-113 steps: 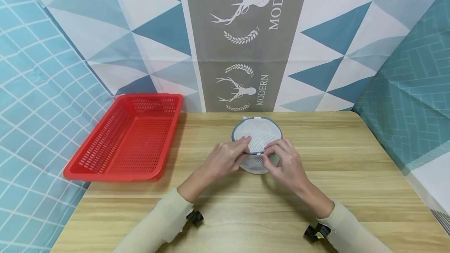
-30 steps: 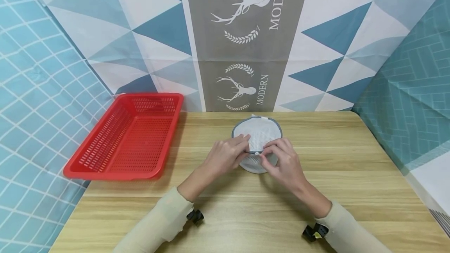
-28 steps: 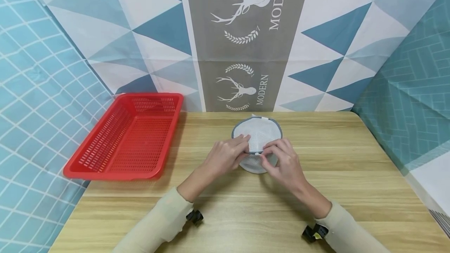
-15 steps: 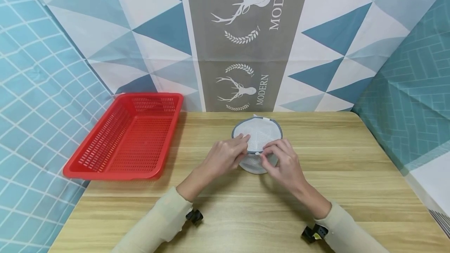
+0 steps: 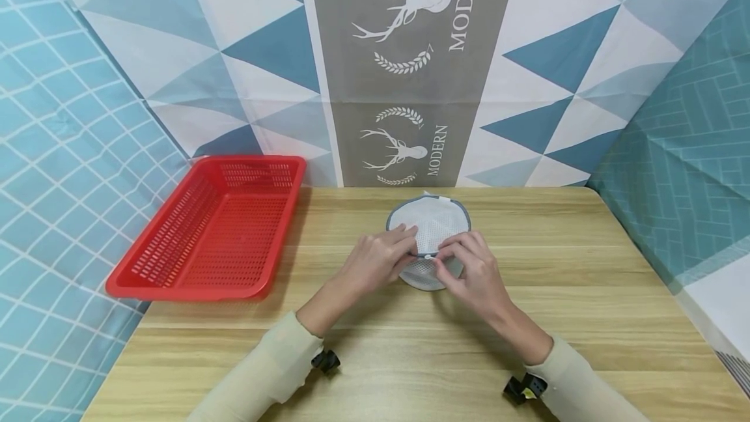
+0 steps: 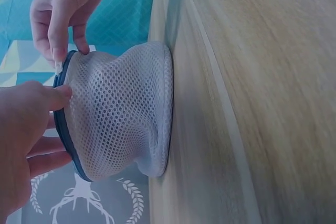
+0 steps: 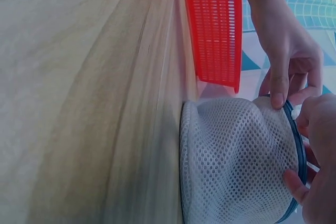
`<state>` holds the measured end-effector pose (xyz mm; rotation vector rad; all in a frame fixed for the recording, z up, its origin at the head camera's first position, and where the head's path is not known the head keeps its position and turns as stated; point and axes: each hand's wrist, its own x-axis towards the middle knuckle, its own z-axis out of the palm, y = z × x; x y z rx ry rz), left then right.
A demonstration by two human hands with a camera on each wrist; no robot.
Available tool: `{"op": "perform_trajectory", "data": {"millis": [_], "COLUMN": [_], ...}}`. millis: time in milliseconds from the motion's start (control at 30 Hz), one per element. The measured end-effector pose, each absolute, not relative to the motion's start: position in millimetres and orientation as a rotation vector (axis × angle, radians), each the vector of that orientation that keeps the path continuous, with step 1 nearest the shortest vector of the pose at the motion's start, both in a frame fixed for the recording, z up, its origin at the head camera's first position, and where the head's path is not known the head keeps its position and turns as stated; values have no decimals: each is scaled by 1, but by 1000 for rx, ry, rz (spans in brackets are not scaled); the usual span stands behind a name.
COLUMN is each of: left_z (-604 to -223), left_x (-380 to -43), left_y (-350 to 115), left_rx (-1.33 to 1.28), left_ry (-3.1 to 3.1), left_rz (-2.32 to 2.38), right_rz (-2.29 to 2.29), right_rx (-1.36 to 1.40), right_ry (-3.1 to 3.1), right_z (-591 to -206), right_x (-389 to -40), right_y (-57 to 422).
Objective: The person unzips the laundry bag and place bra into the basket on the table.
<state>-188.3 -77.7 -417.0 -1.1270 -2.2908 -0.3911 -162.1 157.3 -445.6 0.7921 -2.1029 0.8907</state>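
Note:
A white mesh laundry bag (image 5: 426,273), drum-shaped with a dark blue zippered rim, stands upright on the wooden table. My left hand (image 5: 377,259) grips the rim's near left side, the thumb (image 6: 62,94) on the outer mesh and the other fingers over the top. Just to the right, my right hand (image 5: 473,271) pinches the small white zipper pull (image 5: 430,256) at the front of the rim. In the right wrist view the mesh wall (image 7: 236,156) looks creased and slightly sagging. The bag's white lid (image 5: 430,220) covers the top, partly hidden by my fingers.
On the left of the table (image 5: 375,370) sits a red perforated plastic basket (image 5: 234,233) with nothing in it. Patterned wall coverings rise behind the table and along both sides. A small black camera is strapped to each sleeve.
Compared with the oldest frame, the bag has turned slightly, its white rear tag shifting right, and the zipper pull sits a touch further left. Both hands keep nearly the same place.

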Motion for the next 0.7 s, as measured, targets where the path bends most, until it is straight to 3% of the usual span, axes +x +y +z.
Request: {"op": "perform_trajectory", "data": {"millis": [700], "left_z": [-416], "left_x": [-190], "left_y": [-75], "left_rx": [-1081], "left_ry": [-2268], "left_rz": [-384], "right_rz": [884], "right_rx": [762], "right_ry": [-2114], "right_z": [-441], "right_x": [-161], "right_y": [158]}}
